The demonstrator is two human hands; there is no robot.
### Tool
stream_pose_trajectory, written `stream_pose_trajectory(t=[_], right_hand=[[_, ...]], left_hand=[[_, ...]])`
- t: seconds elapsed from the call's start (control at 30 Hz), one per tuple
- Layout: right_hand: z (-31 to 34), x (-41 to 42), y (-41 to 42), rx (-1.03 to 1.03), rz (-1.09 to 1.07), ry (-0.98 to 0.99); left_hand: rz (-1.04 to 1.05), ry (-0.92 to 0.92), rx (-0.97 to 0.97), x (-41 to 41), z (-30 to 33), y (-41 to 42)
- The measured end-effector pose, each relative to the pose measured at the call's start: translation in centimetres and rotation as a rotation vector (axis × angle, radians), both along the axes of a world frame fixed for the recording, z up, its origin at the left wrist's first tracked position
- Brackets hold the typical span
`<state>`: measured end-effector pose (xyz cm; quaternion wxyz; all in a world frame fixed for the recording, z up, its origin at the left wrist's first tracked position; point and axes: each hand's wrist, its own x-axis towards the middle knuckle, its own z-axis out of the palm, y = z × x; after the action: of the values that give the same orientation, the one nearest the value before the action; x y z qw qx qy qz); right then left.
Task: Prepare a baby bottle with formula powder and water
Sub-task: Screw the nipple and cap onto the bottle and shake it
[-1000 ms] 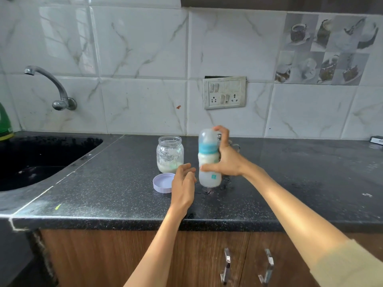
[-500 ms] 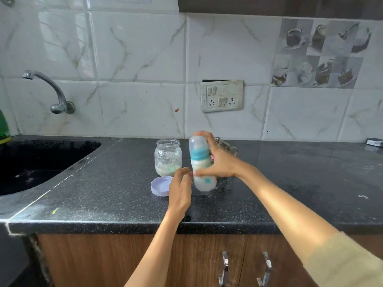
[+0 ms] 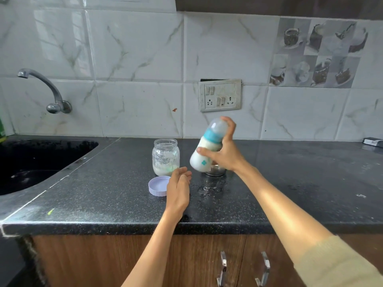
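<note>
Beside the jar (image 3: 165, 157) and lid (image 3: 158, 186), right hand (image 3: 224, 157) grasps the bottle (image 3: 204, 155); left hand (image 3: 178, 190) relaxed.

Soft daylight, fairly bright. Window glare on far-left wall tiles (image 3: 56, 38). Sheen on bench (image 3: 103, 204) near edge. Baby bottle (image 3: 207, 148) motion-blurred. Wide-angle bowing at frame edges.

- A black sink (image 3: 24, 162) is set into the dark counter (image 3: 300, 183) at nine o'clock.
- A metal tap (image 3: 49, 94) is mounted on the tiled wall (image 3: 134, 59) at ten o'clock.
- A switch plate (image 3: 220, 95) is fixed at twelve o'clock.
- Two cabinet handles (image 3: 223, 268) are seen at six o'clock.
</note>
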<state>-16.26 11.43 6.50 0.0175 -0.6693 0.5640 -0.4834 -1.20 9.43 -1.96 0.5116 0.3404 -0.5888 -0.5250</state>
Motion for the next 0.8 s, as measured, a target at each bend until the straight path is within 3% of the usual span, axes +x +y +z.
stream_pose_trajectory(t=[0.07, 0.2, 0.3, 0.4, 0.5, 0.6, 0.7, 0.8], right_hand=[[0.1, 0.5, 0.3, 0.118, 0.038, 0.176], [-0.3, 0.0, -0.1, -0.014, -0.005, 0.017], [-0.4, 0.3, 0.0, 0.103, 0.012, 0.189], [-0.3, 0.1, -0.2, -0.046, -0.032, 0.033], [-0.2, 0.8, 0.2, 0.134, -0.01, 0.217], [-0.3, 0.6, 0.0, -0.024, -0.074, 0.045], [0.0, 1.0, 0.3, 0.167, -0.022, 0.228], [0.1, 0.6, 0.1, 0.071, -0.049, 0.067]], left_hand=[[0.005, -0.014, -0.003, 0.0, 0.0, 0.1], [0.006, -0.014, -0.01, 0.0, 0.0, 0.0], [0.011, -0.017, -0.015, 0.0, 0.0, 0.1], [0.016, -0.007, -0.02, -0.1, -0.2, -0.2], [0.008, -0.018, -0.02, -0.1, -0.1, -0.1], [0.005, -0.022, -0.056, -0.2, -0.1, -0.2], [0.004, -0.04, -0.072, -0.3, -0.3, -0.3], [0.009, -0.038, -0.094, -0.3, -0.4, -0.4]])
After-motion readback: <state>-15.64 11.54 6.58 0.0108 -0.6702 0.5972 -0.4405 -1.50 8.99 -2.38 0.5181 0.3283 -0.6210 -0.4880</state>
